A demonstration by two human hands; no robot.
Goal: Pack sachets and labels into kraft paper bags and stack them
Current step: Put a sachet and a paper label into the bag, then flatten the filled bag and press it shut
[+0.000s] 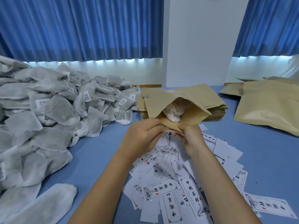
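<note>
Head view. Finds the kraft bag [186,117] lying mouth-open toward the wearer, propped on a stack of empty bags [215,110], with white sachets [173,111] already inside. Has the right grip [192,138] pinched on the bag's near lip, thumb on top. Has the left grip [142,135] curled beside it, seemingly clamped on a white label [169,132] right at that lip, though too blurred there for certainty.

Could lose the label short of the mouth on a slackened pinch, dropping it back among the loose labels [186,191] spread just below. Could carry in two thin slips at once, given such overlapped paper. Could let the mouth fall flat on a weak right pinch, blocking the way in. Could spill sachets forward with too steep a tilt of the open end. Could also nudge the stack beneath askew with a hard push.

Rests everything on a blue desk [97,159]. Shows a large sachet heap [56,107], grey-white and tagged, on the left, and filled bags [267,107] well apart on the right. Shows blue curtains [80,26] behind, split by a white wall column [197,38], with daylight under the hems.
</note>
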